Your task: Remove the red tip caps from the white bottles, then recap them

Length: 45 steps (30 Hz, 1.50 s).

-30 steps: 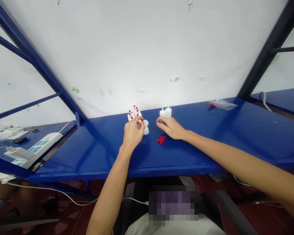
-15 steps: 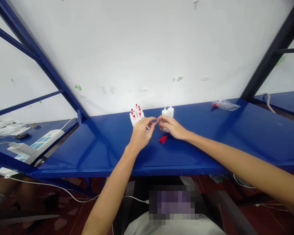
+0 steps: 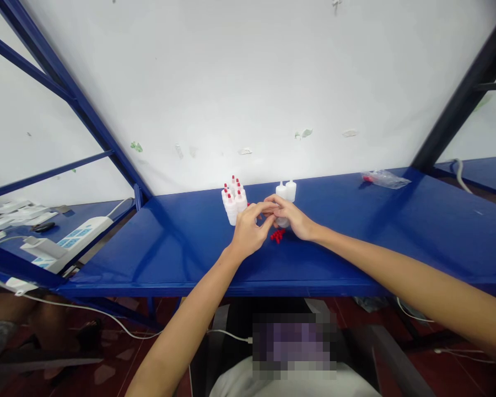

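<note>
My left hand [image 3: 252,229] is closed, thumb and fingers bent together, and its fingertips meet those of my right hand. What it pinches is hidden. My right hand [image 3: 296,219] is closed round a white squeeze bottle [image 3: 282,223], of which only a small pale part shows below the fingers. Just under the hands lies a small pile of red caps [image 3: 278,236]. Beside my left hand, several white bottles with red tips [image 3: 230,208] stand grouped upright. Behind my right hand are two white bottles [image 3: 286,192] with bare nozzles.
The blue table [image 3: 182,242] stands against a white wall. A clear plastic bag [image 3: 386,179] with something red inside lies at the back right. A power strip [image 3: 76,240] is on the left beyond the blue frame. Part of another person [image 3: 8,325] shows at lower left.
My left hand has moved right, so that the fingertips of both hands now meet and overlap. More of the red-tipped bottles shows. The view has shifted slightly.
</note>
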{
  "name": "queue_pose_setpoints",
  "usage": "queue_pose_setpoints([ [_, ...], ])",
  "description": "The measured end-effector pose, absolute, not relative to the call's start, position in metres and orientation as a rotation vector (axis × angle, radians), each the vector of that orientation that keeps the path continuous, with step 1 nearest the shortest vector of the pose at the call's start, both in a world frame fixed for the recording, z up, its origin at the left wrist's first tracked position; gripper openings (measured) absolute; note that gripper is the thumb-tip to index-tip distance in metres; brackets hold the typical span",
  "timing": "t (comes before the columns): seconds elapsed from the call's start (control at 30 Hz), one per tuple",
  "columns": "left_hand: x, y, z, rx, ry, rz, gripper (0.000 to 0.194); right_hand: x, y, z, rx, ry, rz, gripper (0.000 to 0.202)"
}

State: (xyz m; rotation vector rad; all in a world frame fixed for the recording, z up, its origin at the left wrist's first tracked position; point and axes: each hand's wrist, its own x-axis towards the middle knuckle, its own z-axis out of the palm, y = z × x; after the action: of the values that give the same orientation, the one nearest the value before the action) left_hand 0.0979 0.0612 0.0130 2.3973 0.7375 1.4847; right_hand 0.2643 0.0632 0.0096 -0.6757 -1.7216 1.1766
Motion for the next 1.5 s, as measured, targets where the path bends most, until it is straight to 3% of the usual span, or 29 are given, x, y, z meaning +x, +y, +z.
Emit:
queue_pose_setpoints([
  [0.4,0.102,0.058,0.009,2.569,0.817,1.395,0.016,0.266,0.051,0.021,-0.846,-1.788,0.968,0.027],
  [0.63,0.1,0.056,0.009,2.446,0.857,1.158,0.018,0.268,0.052,0.018,-0.792,-1.877,0.859,0.021],
  [0.9,0.079,0.069,0.027,2.145,1.458,1.611,0.013,0.276,0.074,0.012,-1.094,-1.892,0.522,0.013],
  [1.1,0.074,0.075,0.025,2.308,1.689,1.32,0.019,0.28,0.084,0.009,-1.2,-1.862,0.348,0.021],
  [1.23,0.074,0.076,0.022,2.36,1.741,1.217,0.02,0.286,0.087,0.014,-1.056,-1.694,0.195,0.012],
  [1.5,0.078,0.072,0.021,2.437,1.612,1.285,0.027,0.325,0.114,0.021,-1.126,-1.388,0.141,0.038],
])
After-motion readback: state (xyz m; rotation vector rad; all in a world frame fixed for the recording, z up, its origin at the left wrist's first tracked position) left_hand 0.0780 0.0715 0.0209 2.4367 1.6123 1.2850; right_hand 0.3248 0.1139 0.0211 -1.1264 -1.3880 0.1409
